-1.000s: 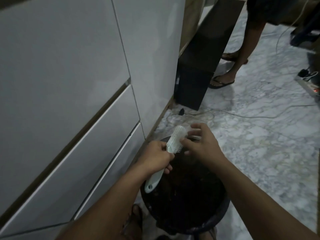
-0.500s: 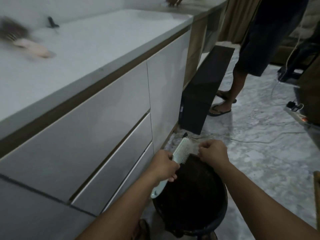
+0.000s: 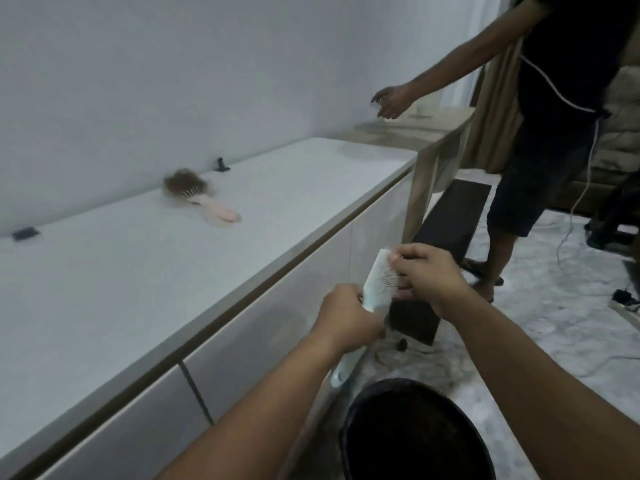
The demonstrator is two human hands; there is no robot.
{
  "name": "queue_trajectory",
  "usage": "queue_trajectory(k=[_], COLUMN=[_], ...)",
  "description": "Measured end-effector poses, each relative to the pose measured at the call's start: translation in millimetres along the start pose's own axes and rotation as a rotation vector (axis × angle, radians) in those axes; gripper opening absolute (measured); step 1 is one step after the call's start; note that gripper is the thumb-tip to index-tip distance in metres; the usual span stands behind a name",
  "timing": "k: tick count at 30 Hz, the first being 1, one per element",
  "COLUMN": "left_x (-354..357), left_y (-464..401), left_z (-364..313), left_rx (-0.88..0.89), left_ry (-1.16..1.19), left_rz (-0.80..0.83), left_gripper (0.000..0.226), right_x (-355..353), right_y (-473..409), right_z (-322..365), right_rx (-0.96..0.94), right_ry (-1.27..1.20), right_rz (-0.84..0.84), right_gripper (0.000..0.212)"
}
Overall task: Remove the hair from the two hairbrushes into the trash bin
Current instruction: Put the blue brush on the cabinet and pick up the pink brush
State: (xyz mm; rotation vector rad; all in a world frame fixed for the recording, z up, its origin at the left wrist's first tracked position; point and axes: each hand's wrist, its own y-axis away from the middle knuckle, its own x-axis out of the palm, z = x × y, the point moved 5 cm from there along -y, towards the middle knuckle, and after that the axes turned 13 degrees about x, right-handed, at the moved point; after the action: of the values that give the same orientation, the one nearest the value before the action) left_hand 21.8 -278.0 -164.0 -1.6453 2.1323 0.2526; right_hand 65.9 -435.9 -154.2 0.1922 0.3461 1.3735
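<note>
one brush [image 3: 379,284] is nearly clean: left hand [image 3: 348,318] grips its handle, right hand [image 3: 427,271] pinches at the bristles above the bin [image 3: 353,424]; the other brush [image 3: 201,197], hair-clogged, waits on the surface [image 3: 138,265]

A long white cabinet [image 3: 194,271] stands against a plain pale wall [image 3: 156,71]; beyond its far end, a wooden desk [image 3: 429,133], tan curtain [image 3: 491,133] and grey marble floor [image 3: 554,341]
</note>
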Motion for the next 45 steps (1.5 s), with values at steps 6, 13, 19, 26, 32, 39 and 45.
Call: queue_trajectory(k=[6,13,19,26,32,39,45], left_x=[-84,-179,-250,-319,-350,-358,-361], left_y=[-7,-2,8,18,26,14,9], left_z=[-52,-49,-21,26,57,70,71], left_rx=[0.049,-0.014,-0.118,-0.261,-0.393,-0.451,-0.452], left_ry=[0.055,0.001,0.026,0.061,-0.001,0.044,-0.025], left_rz=[-0.221,-0.408,-0.563,-0.729,-0.852,-0.842,-0.791], left_gripper=[0.017,0.017,0.016,0.02,0.045,0.054,0.057], right_x=[49,132,214,294,321,329,337], right_y=[32,43,44,29,-1,-24,-32], right_z=[100,159,182,187,179,166,164], right_rx=[-0.181,-0.23,-0.254,-0.378,-0.508,-0.485,-0.468], right_ry=[-0.046,-0.048,0.025,0.313,0.737,0.851,0.81], right_rz=[0.056,0.174,0.292,0.29,0.068,-0.023,-0.027], right_gripper=[0.033,0.046,0.033,0.017,0.021,0.024,0.025])
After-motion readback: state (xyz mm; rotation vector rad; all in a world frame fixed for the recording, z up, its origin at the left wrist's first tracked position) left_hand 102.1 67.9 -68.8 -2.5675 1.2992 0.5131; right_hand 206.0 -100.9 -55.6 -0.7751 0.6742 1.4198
